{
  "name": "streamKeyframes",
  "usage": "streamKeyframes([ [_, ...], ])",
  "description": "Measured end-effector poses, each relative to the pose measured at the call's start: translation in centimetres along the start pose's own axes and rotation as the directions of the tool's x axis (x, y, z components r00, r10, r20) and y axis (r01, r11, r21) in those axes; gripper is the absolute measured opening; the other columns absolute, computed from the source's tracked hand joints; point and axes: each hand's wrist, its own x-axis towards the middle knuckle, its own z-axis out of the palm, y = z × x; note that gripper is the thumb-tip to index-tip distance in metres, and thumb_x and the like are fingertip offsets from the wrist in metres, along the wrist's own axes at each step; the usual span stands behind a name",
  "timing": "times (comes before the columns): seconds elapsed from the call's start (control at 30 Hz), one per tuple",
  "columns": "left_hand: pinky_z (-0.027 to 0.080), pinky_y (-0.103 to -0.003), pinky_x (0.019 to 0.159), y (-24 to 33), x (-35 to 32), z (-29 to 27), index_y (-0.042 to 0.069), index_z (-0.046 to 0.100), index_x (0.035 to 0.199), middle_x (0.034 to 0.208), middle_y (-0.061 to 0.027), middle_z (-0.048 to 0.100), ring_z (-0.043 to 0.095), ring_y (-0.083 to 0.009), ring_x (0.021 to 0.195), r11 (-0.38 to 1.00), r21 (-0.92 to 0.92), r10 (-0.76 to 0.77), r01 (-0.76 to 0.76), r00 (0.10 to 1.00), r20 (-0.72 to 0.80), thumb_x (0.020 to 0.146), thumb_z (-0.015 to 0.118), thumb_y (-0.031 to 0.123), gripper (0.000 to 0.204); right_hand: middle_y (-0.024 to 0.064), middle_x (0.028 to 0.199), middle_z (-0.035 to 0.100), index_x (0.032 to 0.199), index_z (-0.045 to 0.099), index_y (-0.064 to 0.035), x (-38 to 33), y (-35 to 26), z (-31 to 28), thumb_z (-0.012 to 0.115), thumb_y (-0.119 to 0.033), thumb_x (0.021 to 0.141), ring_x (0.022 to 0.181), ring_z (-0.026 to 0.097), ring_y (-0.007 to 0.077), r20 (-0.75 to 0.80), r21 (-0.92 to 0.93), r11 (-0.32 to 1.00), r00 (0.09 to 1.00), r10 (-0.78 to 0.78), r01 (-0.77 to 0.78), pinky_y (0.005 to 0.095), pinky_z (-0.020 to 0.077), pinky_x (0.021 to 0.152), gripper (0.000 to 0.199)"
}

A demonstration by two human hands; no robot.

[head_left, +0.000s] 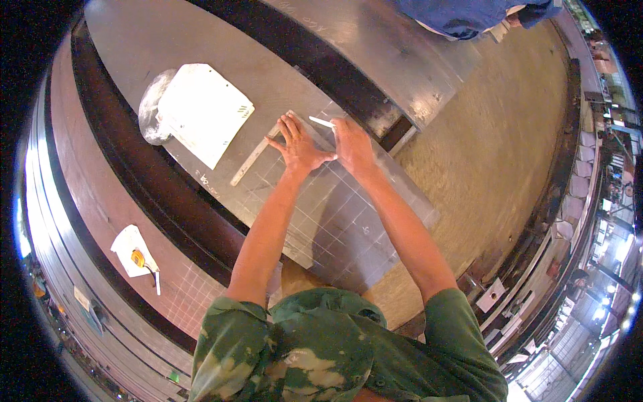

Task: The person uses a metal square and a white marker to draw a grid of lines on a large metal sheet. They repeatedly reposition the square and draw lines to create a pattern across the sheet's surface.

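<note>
My left hand [299,149] lies spread on a flat metal straightedge [254,159], which looks like one leg of a square, pressing it against the grey steel plate [315,221]. Its thumb reaches toward my right hand [353,146]. That hand is closed around a slim white marking stick [321,121], whose free end points up and left. Thin pale lines cross the plate in a grid below both hands. Whatever lies beneath my right palm is hidden.
White sheets [204,110] lie on the plate at the left, beside a clear plastic wrap [155,110]. Dark beam channels [181,194] run alongside. A yellow tape measure [138,258] rests on paper at lower left. Another person's blue clothing [462,17] shows at the top.
</note>
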Motion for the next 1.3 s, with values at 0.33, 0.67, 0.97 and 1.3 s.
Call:
streamKeyframes([
  [0.33, 0.001, -0.079, 0.111, -0.6, 0.2, 0.3, -0.008, -0.005, 0.156, 0.166, -0.0243, 0.003, -0.002, -0.0377, 0.155, 1.000, -0.018, 0.005, -0.005, 1.000, 0.003, 0.049, 0.088, 0.069, 0.161, 0.0150, 0.099, 0.068, 0.112, 0.063, -0.0066, 1.5, -1.0, 1.0, 0.059, -0.008, 0.088, 0.093, 0.067, 0.0362, 0.089, -0.077, 0.979, 0.979, -0.182, 0.189, 0.0450, 0.0561, 0.080, 0.024],
  [0.67, 0.003, -0.080, 0.110, 0.0, 0.5, 1.1, -0.009, -0.001, 0.156, 0.165, -0.0257, 0.006, 0.002, -0.0384, 0.155, 1.000, 0.028, 0.010, -0.008, 0.998, -0.054, 0.047, 0.085, 0.075, 0.162, 0.0142, 0.104, 0.071, 0.115, 0.066, -0.0062, 2.3, -1.3, 0.2, 0.066, -0.011, 0.085, 0.097, 0.069, 0.0349, 0.391, -0.198, 0.970, 0.919, -0.053, 0.140, 0.0445, 0.0563, 0.082, 0.031],
  [0.97, 0.004, -0.081, 0.110, -0.2, 0.4, 1.2, -0.010, 0.000, 0.156, 0.165, -0.0258, 0.006, 0.003, -0.0387, 0.155, 0.998, 0.066, 0.008, -0.005, 0.999, -0.038, 0.050, 0.086, 0.072, 0.159, 0.0186, 0.089, 0.071, 0.105, 0.073, -0.0092, -2.4, 0.7, -4.5, 0.063, -0.008, 0.083, 0.087, 0.070, 0.0387, 0.496, -0.241, 0.967, 0.867, 0.046, 0.087, 0.0497, 0.0561, 0.077, 0.024],
  [1.3, 0.002, -0.081, 0.109, 0.0, 0.1, 0.6, -0.008, 0.000, 0.156, 0.165, -0.0253, 0.006, 0.002, -0.0384, 0.155, 0.999, 0.048, 0.002, -0.001, 1.000, -0.024, 0.052, 0.084, 0.073, 0.157, 0.0224, 0.084, 0.069, 0.109, 0.073, -0.0077, -9.8, 4.9, -9.6, 0.059, -0.007, 0.082, 0.085, 0.069, 0.0398, 0.614, -0.267, 0.963, 0.776, 0.148, 0.028, 0.0495, 0.0556, 0.076, 0.030],
])
